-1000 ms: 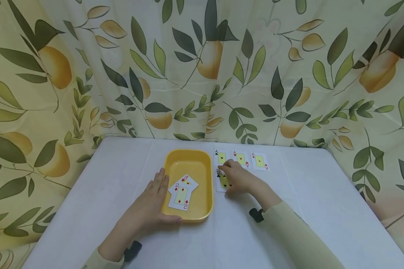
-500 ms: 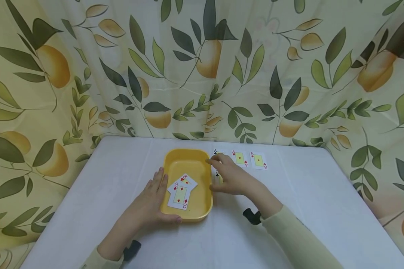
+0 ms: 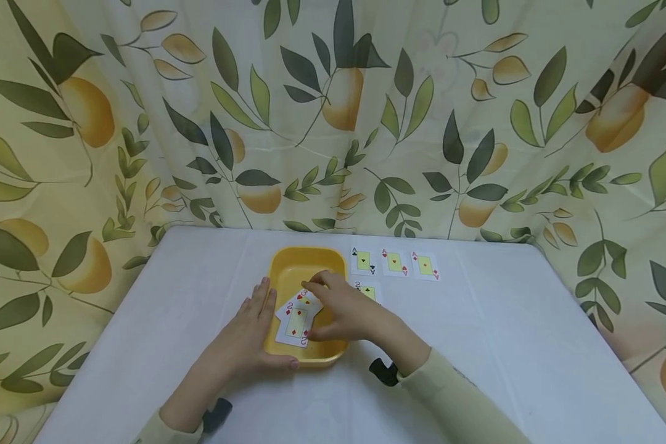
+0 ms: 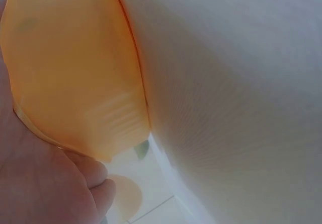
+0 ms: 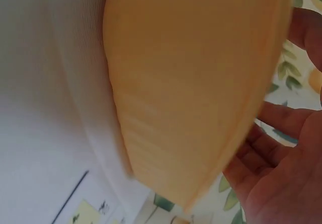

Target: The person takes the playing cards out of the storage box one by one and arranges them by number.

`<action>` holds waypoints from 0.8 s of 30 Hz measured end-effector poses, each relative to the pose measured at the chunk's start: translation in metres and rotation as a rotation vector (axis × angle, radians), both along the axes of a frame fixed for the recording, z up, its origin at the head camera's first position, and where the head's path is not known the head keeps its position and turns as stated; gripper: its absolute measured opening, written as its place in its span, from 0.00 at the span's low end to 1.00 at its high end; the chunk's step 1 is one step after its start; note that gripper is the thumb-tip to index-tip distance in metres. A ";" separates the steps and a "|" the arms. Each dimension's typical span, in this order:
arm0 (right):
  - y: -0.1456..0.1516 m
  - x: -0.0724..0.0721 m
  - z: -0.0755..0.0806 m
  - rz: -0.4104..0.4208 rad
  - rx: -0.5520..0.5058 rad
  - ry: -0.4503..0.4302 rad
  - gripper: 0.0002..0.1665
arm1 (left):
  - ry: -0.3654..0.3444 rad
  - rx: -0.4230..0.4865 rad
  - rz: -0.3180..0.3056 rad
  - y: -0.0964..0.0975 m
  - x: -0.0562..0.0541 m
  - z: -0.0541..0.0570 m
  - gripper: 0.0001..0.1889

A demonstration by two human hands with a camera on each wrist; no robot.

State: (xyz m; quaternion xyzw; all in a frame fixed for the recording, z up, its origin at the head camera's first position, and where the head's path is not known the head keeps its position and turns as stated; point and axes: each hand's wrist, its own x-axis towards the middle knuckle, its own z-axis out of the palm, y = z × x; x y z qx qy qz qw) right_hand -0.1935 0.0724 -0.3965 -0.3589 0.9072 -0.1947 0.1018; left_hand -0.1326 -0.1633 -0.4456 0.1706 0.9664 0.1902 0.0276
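Right hand over the yellow tray, left hand at its edge!
From the left, the left hand lies loosely straight-fingered along the left rim of the yellow tray, thumb at the near edge, touching it, no clench. Inside, here's the two of diamonds overlapping a heart card, both face up. Over them reaches the right hand, thumb and fingers spread wide and grasping nothing; whether its tips touch the cards, I can't tell. Just right of the tray, a black two peeks out, partly hidden by that hand. Behind it runs a row on the white cloth: a black ace, the ace of hearts, the ace of diamonds.
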 end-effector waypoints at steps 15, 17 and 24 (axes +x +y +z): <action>-0.029 0.002 -0.029 0.012 0.152 0.078 0.54 | 0.017 -0.013 -0.018 -0.001 -0.001 -0.001 0.74; -0.033 0.002 -0.032 0.013 0.189 0.099 0.55 | 0.023 -0.014 -0.019 -0.002 -0.001 -0.001 0.74; -0.045 0.002 -0.039 0.012 0.267 0.150 0.54 | 0.034 0.000 -0.026 -0.001 0.000 -0.002 0.74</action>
